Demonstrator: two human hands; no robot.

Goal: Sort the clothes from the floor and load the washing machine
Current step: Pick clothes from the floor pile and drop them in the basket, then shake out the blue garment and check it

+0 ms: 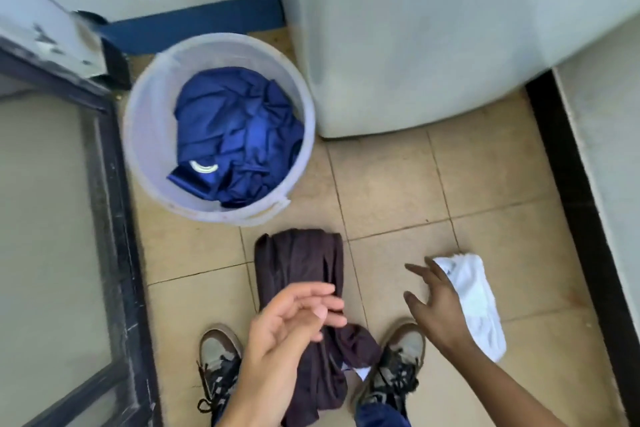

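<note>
A dark brown garment [299, 263] lies bunched on the tiled floor between my two shoes. My left hand [294, 317] hovers over its middle, palm turned up, fingers relaxed and holding nothing. A small white cloth [476, 302] lies on the floor to the right. My right hand [438, 303] is spread wide just left of it, and its fingers overlap the cloth's near edge without gripping it. A pale round bucket [145, 135] stands behind the garment with blue clothes [235, 135] inside. The white washing machine [415, 31] rises at the back right; its opening is out of view.
A dark-framed glass door [114, 218] stands open along the left side. A black skirting strip [585, 218] and a wall bound the floor on the right. My shoes [218, 357] stand at the bottom of the view on beige tiles [398, 184].
</note>
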